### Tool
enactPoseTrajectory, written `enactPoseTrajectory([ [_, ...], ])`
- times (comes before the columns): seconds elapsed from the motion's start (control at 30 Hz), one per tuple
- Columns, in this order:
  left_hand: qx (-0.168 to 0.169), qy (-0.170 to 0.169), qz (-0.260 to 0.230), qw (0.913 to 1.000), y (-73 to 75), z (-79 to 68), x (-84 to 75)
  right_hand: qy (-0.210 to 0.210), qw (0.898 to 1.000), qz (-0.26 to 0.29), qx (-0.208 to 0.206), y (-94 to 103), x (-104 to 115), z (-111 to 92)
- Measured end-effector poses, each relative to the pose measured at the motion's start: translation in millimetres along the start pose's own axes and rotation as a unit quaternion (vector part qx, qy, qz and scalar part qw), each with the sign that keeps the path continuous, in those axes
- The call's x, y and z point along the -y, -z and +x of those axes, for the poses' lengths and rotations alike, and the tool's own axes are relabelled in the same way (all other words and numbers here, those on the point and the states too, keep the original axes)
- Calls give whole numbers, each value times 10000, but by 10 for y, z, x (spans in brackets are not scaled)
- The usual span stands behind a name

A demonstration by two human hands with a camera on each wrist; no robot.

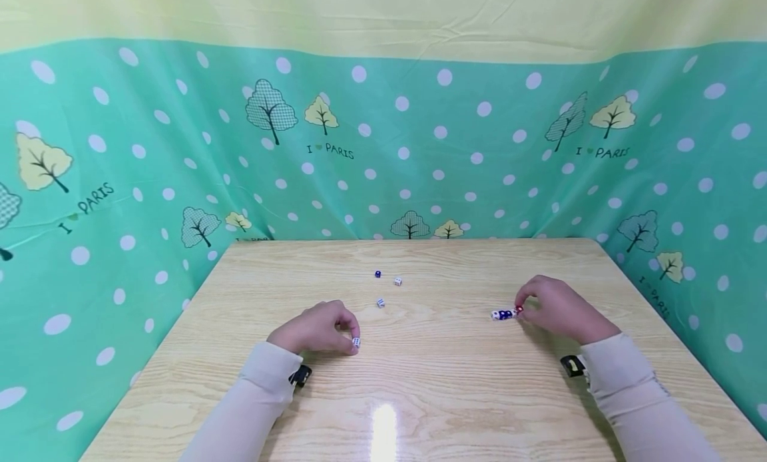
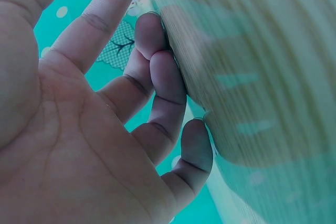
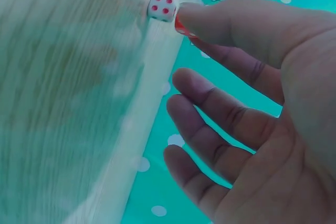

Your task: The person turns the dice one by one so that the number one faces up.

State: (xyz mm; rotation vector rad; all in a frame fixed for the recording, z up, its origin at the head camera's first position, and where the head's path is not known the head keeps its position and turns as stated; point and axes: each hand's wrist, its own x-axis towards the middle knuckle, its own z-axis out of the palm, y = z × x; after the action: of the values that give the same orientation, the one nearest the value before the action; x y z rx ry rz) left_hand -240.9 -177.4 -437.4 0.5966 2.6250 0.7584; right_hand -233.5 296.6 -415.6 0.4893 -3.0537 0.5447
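From my head, I saw my left hand (image 1: 317, 327) pinching a white die (image 1: 356, 342) between thumb and finger, low over the wooden table (image 1: 443, 375), while my right hand (image 1: 554, 305) pinched a red die (image 1: 519, 309). Just inward of my right fingertips lay a short row of white and blue dice (image 1: 505, 315), standing between that hand and my left. Beyond my left hand were three loose dice: a white one (image 1: 380, 303) nearest, a second white one (image 1: 398, 281) farther off, and a dark blue one (image 1: 377, 274) beside that. Green dotted cloth (image 1: 419, 136) hung past both hands and to either side, and a bright glare (image 1: 384, 429) lay nearer me, between my forearms. From the left wrist, my three lower fingers were bent beside the tabletop; I could not make out the pinched die there. From the right wrist, my thumb hid most of the red die, just beside the row's red-spotted white die (image 3: 163, 7); my other fingers curved loosely below, the cloth behind them.
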Motion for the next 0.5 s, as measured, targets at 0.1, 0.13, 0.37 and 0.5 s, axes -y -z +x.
enactPoseTrajectory([
  [0.1, -4, 2, -13, 10000, -2, -1, -3, -79, 9999, 27, 84, -3, -23, -6],
  [0.13, -2, 4, -24, 10000, -2, -2, -5, -80, 9999, 51, 110, -3, -31, -7],
  [0.37, -11, 5, -53, 10000, 4, -13, -22, -236, 9995, 73, 180, 12, -49, -3],
  [0.5, -18, -2, -59, 10000, 9, -19, -28, -288, 9994, 34, 188, 0, -59, 5],
])
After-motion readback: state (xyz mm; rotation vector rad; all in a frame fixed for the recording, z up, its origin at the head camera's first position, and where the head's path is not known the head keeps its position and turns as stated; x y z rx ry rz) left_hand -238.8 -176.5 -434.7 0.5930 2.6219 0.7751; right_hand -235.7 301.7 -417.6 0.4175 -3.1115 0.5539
